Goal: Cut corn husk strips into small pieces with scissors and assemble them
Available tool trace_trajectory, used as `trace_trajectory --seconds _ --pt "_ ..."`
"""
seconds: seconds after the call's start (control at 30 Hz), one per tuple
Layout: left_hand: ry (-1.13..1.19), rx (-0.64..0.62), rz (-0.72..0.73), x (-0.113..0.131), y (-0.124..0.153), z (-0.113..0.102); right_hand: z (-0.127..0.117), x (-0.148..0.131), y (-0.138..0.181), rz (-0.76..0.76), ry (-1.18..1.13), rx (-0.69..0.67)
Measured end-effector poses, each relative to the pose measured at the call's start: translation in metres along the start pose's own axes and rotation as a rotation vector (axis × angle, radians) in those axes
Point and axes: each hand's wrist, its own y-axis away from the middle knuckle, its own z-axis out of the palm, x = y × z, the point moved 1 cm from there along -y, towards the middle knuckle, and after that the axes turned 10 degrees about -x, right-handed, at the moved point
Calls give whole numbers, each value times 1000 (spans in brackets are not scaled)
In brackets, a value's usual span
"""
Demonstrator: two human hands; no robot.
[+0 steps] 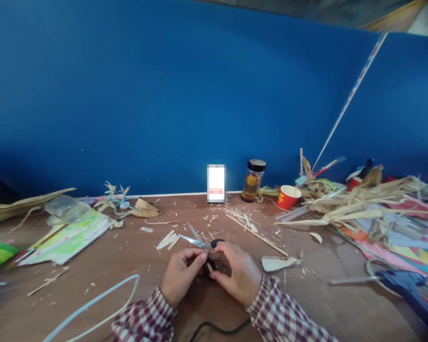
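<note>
Standing beside the table [342,308], I see the person's two hands close together near the front edge. The right hand [237,275] is closed around the black handles of the scissors [199,242]; the blades stand open and point away to the left. The left hand [180,275] has its fingers bent in, and the tips seem to pinch a pale scrap [209,267] just between both hands, though the grip is partly hidden.

In my opinion, the work needs the scrap to be held firmly near its end, with the fingertips well away from the blades, and short, slow cuts, because such a thin piece will probably tear or slip.

On the brown wooden surface many small shavings lie everywhere. A thin stick [257,235] lies near the scissors. Further back are a jar [254,180] with a black lid and a red paper cup [288,197]. Dried husks [360,202] are piled at the right, coloured papers [67,237] lie at the left, and a blue glue gun [403,282] rests near the right edge. Behind it all stands a plain blue wall [164,95].
</note>
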Motion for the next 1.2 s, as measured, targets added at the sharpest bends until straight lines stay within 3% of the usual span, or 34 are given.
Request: trace_trajectory --seconds 0.37,0.67,0.97,1.2 --pt "73 62 -4 5 1 4 -2 -4 2 32 112 147" --pt "161 330 -39 3 0 -4 -6 9 0 231 268 167" --pt "152 250 11 3 0 -1 -3 13 3 262 364 40" --pt "155 246 37 1 -1 -1 -9 5 2 182 413 64"
